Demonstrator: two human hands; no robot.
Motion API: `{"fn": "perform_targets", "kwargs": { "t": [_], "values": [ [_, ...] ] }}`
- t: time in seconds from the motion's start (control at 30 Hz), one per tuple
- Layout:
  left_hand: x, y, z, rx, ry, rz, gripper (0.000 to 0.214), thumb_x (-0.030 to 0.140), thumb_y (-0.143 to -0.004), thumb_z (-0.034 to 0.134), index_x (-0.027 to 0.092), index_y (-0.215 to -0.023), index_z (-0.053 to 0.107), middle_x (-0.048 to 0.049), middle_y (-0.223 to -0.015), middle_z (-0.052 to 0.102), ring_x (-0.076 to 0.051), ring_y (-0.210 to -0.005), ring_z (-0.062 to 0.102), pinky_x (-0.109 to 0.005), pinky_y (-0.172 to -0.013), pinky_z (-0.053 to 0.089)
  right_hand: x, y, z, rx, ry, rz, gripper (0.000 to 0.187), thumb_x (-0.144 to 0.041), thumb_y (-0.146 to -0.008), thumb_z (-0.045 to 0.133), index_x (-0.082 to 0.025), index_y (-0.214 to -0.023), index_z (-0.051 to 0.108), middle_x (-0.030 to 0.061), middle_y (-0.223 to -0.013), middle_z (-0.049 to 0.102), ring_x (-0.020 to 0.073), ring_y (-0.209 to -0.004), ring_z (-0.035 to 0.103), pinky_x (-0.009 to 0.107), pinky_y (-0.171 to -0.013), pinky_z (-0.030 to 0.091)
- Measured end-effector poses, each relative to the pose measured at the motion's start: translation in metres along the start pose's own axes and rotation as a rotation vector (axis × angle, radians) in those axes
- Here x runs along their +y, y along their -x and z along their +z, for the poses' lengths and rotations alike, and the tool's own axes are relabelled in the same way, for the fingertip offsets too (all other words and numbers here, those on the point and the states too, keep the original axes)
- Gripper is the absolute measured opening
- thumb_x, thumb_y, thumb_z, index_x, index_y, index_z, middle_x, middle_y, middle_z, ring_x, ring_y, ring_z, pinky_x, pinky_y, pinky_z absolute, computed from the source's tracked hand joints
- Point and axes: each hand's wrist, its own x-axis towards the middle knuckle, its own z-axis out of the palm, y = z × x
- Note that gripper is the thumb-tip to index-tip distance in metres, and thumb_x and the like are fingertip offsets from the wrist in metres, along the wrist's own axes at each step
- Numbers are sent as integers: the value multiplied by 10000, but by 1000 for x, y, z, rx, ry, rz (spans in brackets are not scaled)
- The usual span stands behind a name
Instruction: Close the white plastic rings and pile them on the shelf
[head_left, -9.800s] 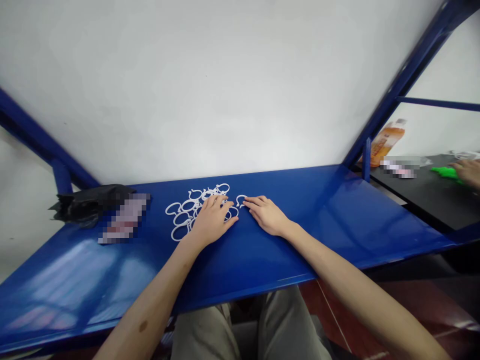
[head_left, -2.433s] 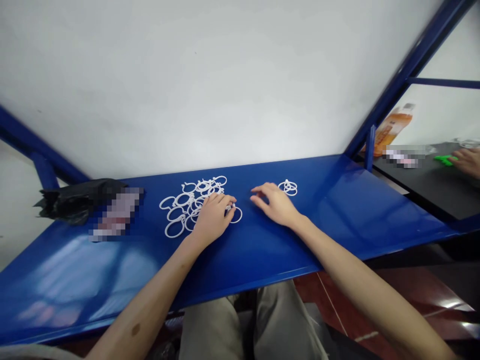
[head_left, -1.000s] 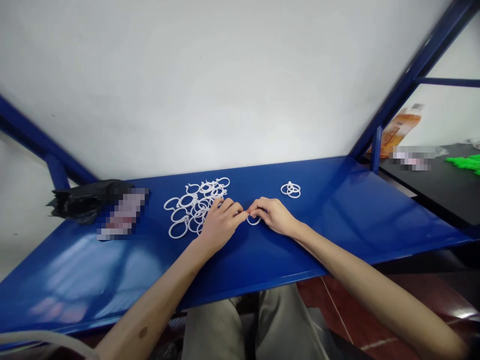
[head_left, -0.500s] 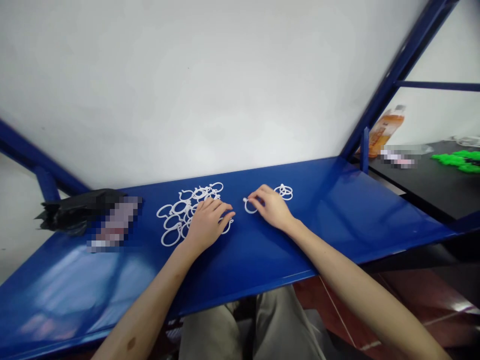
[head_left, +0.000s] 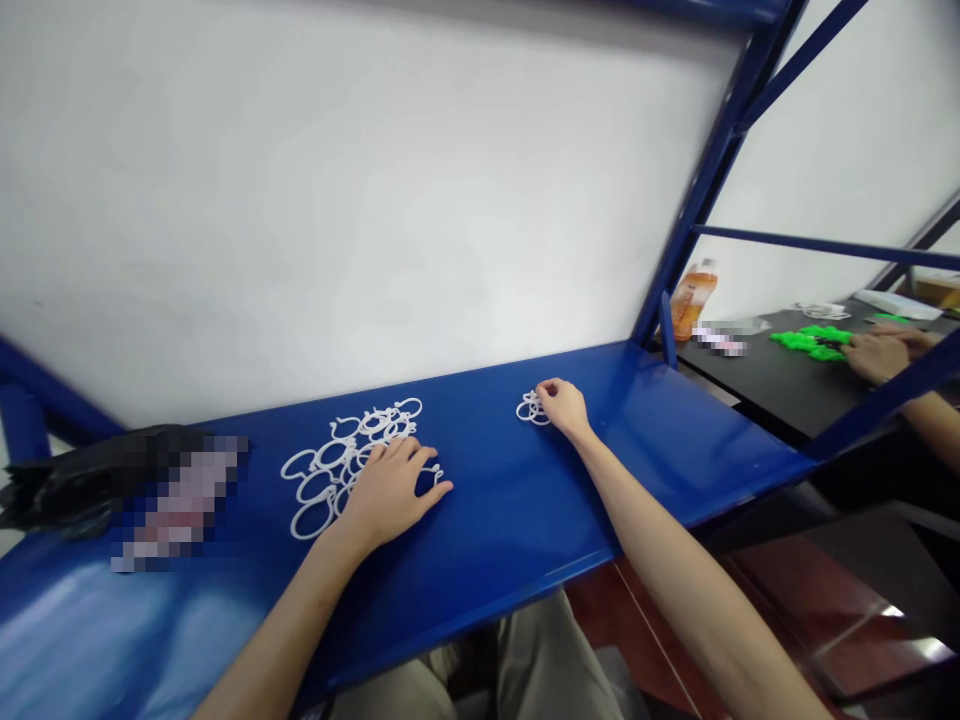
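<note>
White rings (head_left: 349, 455) on a glossy blue tabletop (head_left: 487, 530): the main cluster lies left of the frame's centre, its loops overlapping, and a smaller group (head_left: 533, 411) lies right of centre. The left hand (head_left: 390, 488) rests palm down over the right side of the cluster, thumb well apart from the fingers, a knobbed ring end (head_left: 437, 470) showing in the gap between them. The right hand (head_left: 562, 404) is at the smaller group, thumb and fingertips close together; whether they pinch a ring cannot be told. Judged by appearance, the rings are thin moulded plastic: light, fairly stiff with a little spring, smooth enough to skid, and apt to catch on neighbours by their knobs. The surest hold is probably a thumb-and-forefinger pinch beside the knob; prying at an open loop could bend or snap it
</note>
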Motion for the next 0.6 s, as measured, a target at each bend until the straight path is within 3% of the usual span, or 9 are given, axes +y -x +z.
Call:
{"fn": "perform_targets", "kwargs": {
  "t": [0.1, 0.2, 0.33, 0.4, 0.47, 0.6],
  "values": [
    [-1, -2, 1, 3, 8, 14, 220, 371, -959, 510, 210, -950, 660, -57, -962, 675, -254, -958, 595, -424, -878, 397, -2, 1, -2, 26, 13, -23, 194, -263, -871, 562, -183, -900, 737, 73, -935, 738, 213, -911, 663, 313, -850, 474],
    [-1, -4, 1, 55, 74, 23, 177, 289, -960, 503, 219, -876, 642, -36, -907, 679, -228, -905, 596, -394, -846, 401, -8, 7, -3, 108, 36, -101, 212, -265, -884, 549, -179, -954, 730, 103, -1037, 700, 255, -1031, 599, 391, -957, 439],
    [1, -6, -2, 172, 221, 41, 153, 304, -955, 537, 221, -867, 632, -31, -900, 683, -211, -890, 606, -372, -860, 425, -32, 33, 0, 203, 7, -415, 195, -247, -908, 553, -186, -1002, 713, 106, -1044, 657, 275, -1037, 540, 437, -971, 431],
    [3, -6, -4, 211, 316, 43, 139, 310, -941, 570, 219, -853, 628, -30, -894, 676, -197, -876, 609, -348, -850, 449, -48, 53, 3, 83, -71, -579, 160, -243, -916, 576, -189, -1007, 697, 85, -999, 660, 251, -1000, 548, 417, -965, 439],
    [6, -6, -6, 227, 407, 32, 119, 293, -928, 591, 221, -844, 633, -27, -888, 668, -180, -851, 611, -318, -812, 472, -62, 74, 7, -136, -158, -715, 139, -231, -923, 587, -195, -1026, 674, 60, -986, 671, 217, -961, 576, 390, -955, 452],
    [11, -7, -8, 212, 558, 7, 142, 233, -924, 568, 227, -818, 661, -15, -881, 662, -155, -819, 612, -282, -758, 484, -77, 103, 17, -487, -215, -833, 267, -261, -896, 654, -205, -1155, 621, 67, -1121, 661, 199, -1029, 606, 342, -926, 482]
  ]
}}
